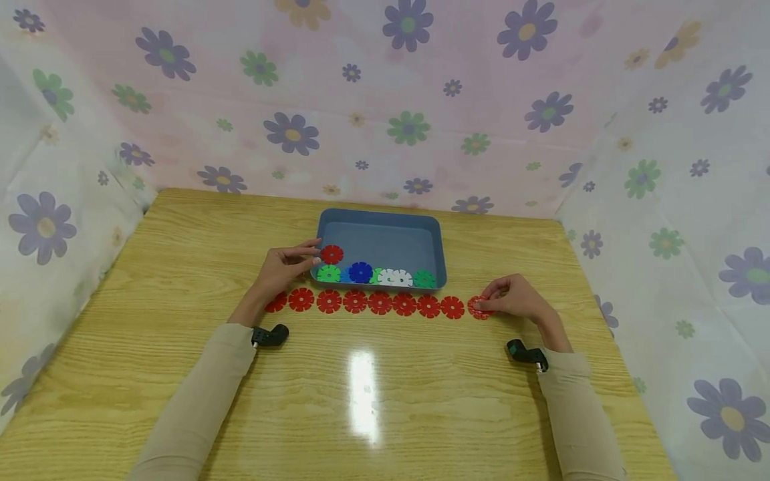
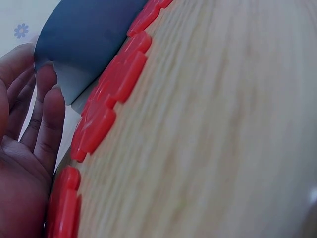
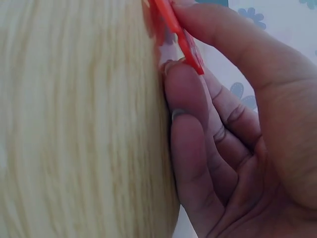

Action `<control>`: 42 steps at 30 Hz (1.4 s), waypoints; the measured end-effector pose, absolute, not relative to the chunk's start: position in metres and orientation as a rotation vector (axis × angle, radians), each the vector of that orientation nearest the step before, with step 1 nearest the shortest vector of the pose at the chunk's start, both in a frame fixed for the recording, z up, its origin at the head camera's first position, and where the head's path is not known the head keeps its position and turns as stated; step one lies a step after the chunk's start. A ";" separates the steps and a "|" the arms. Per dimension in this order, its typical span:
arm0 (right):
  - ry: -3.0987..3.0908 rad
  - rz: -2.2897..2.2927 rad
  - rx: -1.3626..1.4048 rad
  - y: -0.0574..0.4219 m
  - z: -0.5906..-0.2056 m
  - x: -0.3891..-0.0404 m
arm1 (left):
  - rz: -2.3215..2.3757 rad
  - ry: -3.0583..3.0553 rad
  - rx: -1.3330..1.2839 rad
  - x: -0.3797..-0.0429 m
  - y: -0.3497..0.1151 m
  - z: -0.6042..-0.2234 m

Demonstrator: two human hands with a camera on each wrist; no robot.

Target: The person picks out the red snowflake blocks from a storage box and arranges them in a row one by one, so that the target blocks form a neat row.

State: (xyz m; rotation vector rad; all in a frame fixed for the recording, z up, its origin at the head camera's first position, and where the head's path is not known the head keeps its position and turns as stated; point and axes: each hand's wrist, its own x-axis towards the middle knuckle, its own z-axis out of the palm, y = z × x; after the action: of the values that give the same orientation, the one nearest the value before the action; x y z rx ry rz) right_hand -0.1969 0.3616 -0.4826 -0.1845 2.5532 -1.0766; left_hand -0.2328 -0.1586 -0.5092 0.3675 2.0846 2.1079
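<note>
My right hand (image 1: 516, 297) pinches a red flower-shaped plastic disc (image 1: 479, 308) between thumb and fingers at the right end of a row. In the right wrist view this disc (image 3: 181, 37) is tilted, close over the wood. Several like red discs (image 1: 380, 303) lie side by side in that row, along the near side of a blue-grey tray (image 1: 385, 230). My left hand (image 1: 283, 267) is at the tray's left rim, with fairly straight fingers (image 2: 52, 119) beside its wall. Just inside that rim is another red disc (image 1: 332, 254).
Inside the tray, along its near wall, are green discs (image 1: 329, 274), a dark blue disc (image 1: 361, 272) and white discs (image 1: 401, 278). All stand on a wood-grain table (image 1: 289, 414). Flower-print cloth (image 1: 373, 87) hangs behind and at both sides.
</note>
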 end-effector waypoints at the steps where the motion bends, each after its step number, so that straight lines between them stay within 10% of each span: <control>1: 2.556 -1.071 -0.180 0.361 -0.482 -0.197 | 2.107 2.082 0.364 -0.233 -0.159 -0.509; 26: 2.310 -1.389 -0.115 0.360 -0.472 -0.186 | 2.097 2.112 0.380 -0.233 -0.161 -0.510; 42: 2.218 -1.432 -0.446 0.270 -0.428 -0.199 | 2.122 2.093 0.398 -0.231 -0.159 -0.510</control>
State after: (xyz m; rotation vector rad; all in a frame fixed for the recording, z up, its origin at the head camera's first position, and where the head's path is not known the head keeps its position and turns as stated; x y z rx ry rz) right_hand -0.1986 0.2701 -0.4281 -0.4461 2.2178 -1.4323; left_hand -0.2315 -0.1594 -0.5097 0.3979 2.0931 2.1222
